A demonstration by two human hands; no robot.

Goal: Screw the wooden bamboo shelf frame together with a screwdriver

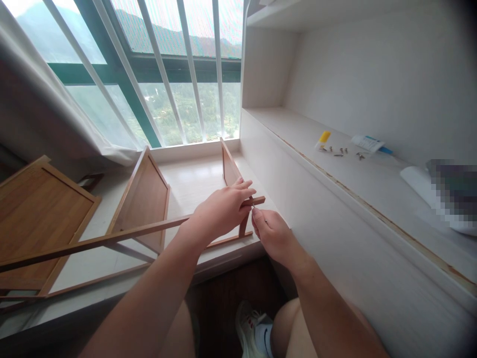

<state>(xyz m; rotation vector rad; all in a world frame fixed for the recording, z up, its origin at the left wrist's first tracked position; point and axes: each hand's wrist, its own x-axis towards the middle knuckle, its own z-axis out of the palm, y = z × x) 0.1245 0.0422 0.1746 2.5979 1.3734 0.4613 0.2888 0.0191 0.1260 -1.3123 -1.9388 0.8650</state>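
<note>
My left hand [219,211] lies over the right end of a long thin wooden rail [112,239], fingers wrapped on it where it meets an upright wooden panel [230,171]. My right hand [272,231] is pinched just below the rail's tip, on a small thin metal piece [254,206], probably a screw or a key. A second wooden panel [143,199] stands upright to the left on the white windowsill [194,184].
A flat wooden panel [37,209] lies at far left. On the white shelf [335,169] to the right lie several screws [339,151], a yellow-capped tube [322,140] and a white packet [367,143]. Barred window [186,74] ahead. My knees and a shoe [253,328] are below.
</note>
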